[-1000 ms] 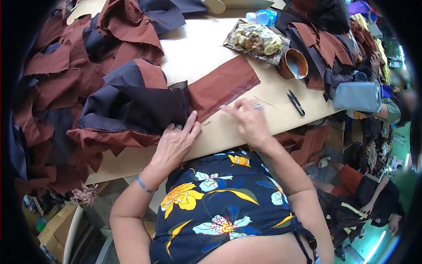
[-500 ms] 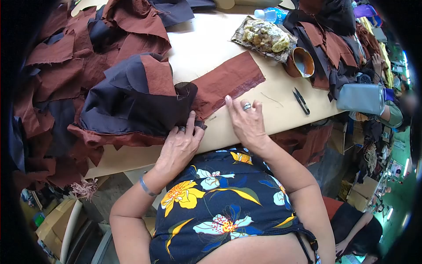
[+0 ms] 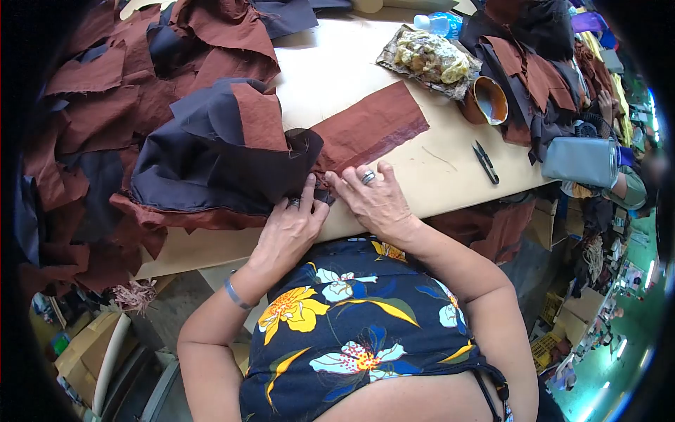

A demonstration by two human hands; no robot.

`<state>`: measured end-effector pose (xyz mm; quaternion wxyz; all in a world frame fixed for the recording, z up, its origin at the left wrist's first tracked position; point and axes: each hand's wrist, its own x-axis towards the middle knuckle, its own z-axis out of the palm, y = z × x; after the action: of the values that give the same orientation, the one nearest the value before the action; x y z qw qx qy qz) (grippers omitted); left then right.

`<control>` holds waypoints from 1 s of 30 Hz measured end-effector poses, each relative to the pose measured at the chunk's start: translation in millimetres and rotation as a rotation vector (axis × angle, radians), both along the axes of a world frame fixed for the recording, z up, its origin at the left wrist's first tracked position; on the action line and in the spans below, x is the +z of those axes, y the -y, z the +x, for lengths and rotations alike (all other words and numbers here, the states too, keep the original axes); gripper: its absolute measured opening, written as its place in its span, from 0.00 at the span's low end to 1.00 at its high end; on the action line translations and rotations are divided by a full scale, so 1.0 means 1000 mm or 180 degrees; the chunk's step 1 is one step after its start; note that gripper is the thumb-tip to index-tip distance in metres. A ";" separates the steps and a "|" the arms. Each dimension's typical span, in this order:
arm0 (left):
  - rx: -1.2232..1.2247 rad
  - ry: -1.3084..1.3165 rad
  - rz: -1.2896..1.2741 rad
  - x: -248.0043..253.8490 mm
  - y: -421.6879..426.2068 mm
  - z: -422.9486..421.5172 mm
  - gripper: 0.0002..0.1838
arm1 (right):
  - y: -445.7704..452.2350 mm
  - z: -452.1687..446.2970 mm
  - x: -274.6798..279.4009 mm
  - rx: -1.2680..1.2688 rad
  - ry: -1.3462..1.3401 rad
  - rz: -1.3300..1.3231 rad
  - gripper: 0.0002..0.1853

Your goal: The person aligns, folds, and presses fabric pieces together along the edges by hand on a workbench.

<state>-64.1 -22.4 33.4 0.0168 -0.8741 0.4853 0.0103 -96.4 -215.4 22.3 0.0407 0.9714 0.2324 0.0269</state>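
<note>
And it's pale tan across the worktop [image 3: 323, 60], with plain russet on the strip [image 3: 369, 126] by the near edge! Beside it, the bundle [image 3: 218, 165]: inky blue-black, russet along its hem. Russet and blue-black again in the heap [image 3: 98, 116] at the left end! Towards the right end, an orange-brown cup [image 3: 485, 100], black snips [image 3: 486, 163]. Below the near edge, yellow and white flowers on a navy garment [image 3: 351, 330]!

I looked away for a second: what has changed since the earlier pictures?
The right hand has moved left along the red-brown strip, close beside the left hand. The dark cloth has curled at its edge there. The left hand stays at that cloth; snips and cup stay put.
</note>
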 end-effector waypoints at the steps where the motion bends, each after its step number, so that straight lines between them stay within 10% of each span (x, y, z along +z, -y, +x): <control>1: 0.0000 0.0028 -0.0046 -0.001 0.000 0.000 0.09 | 0.000 0.002 -0.002 -0.0069 0.0200 -0.0046 0.22; 17: 0.0167 -0.0202 -0.0677 0.034 -0.015 0.002 0.12 | 0.034 0.018 0.014 -0.0004 -0.0223 0.1216 0.23; 21: 0.1474 0.1233 -0.1279 0.066 -0.065 0.003 0.21 | 0.074 0.024 0.021 -0.0961 -0.0098 0.2257 0.33; 25: 0.3227 0.0494 -0.1511 0.081 -0.102 0.004 0.19 | 0.080 0.030 0.012 -0.1001 0.0142 0.2475 0.34; 30: 0.3251 0.0610 -0.2120 0.064 -0.100 0.042 0.05 | 0.059 0.060 0.027 -0.0329 0.0438 0.2533 0.33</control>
<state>-22.5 77.9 97.3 -0.2206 -0.9514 -0.0210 -0.2137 -36.4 -274.6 49.2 -0.3216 0.9177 0.1514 0.1775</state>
